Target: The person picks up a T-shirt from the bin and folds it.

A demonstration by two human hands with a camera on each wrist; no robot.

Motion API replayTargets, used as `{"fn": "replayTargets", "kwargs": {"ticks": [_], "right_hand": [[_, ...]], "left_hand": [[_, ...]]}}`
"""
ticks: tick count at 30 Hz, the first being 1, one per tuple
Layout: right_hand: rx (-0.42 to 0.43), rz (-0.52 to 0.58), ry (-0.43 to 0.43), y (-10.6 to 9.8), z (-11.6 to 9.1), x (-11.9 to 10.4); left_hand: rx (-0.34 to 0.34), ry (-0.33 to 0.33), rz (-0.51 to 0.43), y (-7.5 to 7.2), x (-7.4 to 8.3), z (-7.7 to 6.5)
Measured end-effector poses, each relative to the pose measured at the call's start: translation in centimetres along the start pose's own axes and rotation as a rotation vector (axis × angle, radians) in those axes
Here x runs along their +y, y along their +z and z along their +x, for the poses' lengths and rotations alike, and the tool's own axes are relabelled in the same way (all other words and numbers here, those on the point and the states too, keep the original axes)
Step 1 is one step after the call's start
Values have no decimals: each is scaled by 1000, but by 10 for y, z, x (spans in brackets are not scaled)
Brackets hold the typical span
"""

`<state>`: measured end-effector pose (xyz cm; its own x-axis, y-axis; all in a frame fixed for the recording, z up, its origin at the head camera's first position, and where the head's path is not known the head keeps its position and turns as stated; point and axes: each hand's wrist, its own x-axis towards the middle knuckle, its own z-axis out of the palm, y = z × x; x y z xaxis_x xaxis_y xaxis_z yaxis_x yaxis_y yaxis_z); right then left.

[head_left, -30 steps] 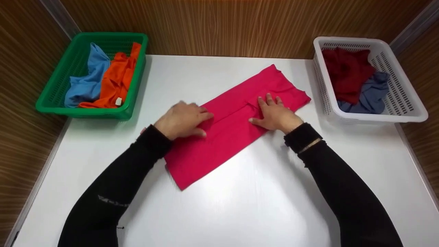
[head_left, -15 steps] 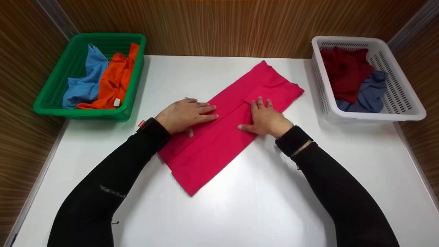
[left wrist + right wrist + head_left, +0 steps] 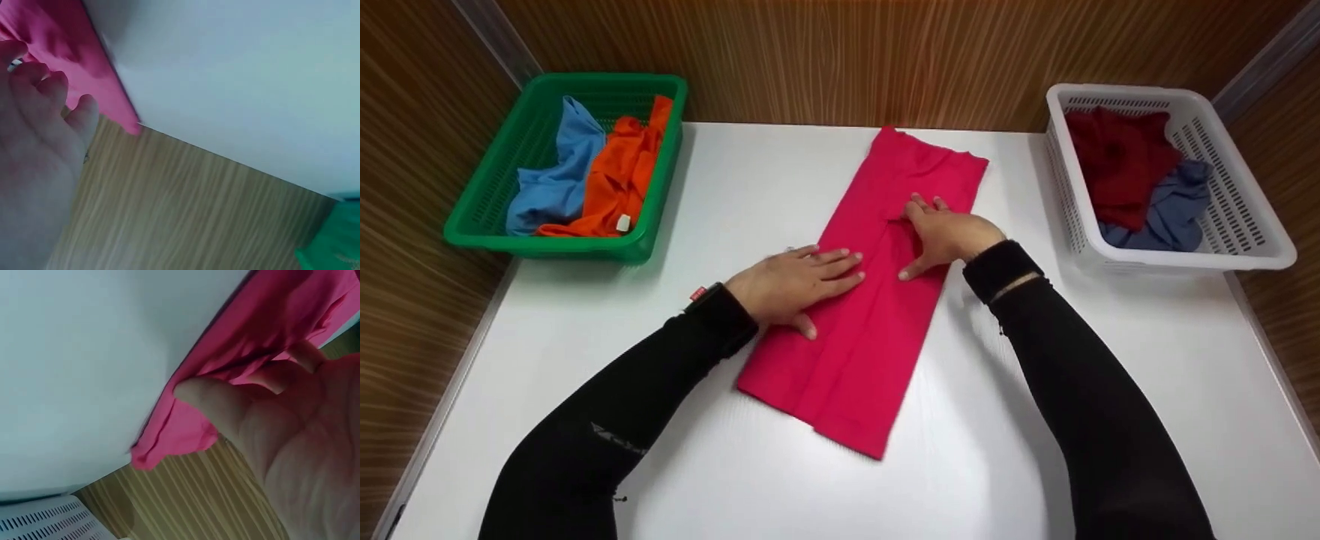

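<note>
A folded bright pink garment lies as a long strip on the white table, slanting from the far middle toward the near side. My left hand rests on its left half, fingers spread and pointing right. Across the right edge, my right hand touches the cloth with thumb and fingers apart, beside a small raised fold. In the right wrist view, the thumb of that hand lies along the edge of the pink cloth. The left wrist view shows the left palm beside the pink fabric.
At the back left stands a green basket with blue and orange cloths. A white basket at the back right holds dark red and grey-blue cloths. Wood-grain panels border the table at the back and sides.
The pink garment has turned on the table, its far end swinging left and its near end right. Both hands have stayed on it, and the left hand has shifted right and slightly nearer.
</note>
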<state>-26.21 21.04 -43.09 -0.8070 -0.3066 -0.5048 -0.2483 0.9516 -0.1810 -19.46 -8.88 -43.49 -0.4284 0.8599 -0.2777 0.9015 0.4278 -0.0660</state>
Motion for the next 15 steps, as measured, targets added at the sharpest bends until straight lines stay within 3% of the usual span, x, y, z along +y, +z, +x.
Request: {"fn": "replayTargets", "kwargs": {"ticks": [10, 15], "right_hand": [[-26, -53, -147, -13, 25, 1], [-33, -50, -180, -13, 24, 1]], "left_hand": [[-94, 38, -179, -1, 25, 25], [-125, 43, -252, 0, 29, 33]]}}
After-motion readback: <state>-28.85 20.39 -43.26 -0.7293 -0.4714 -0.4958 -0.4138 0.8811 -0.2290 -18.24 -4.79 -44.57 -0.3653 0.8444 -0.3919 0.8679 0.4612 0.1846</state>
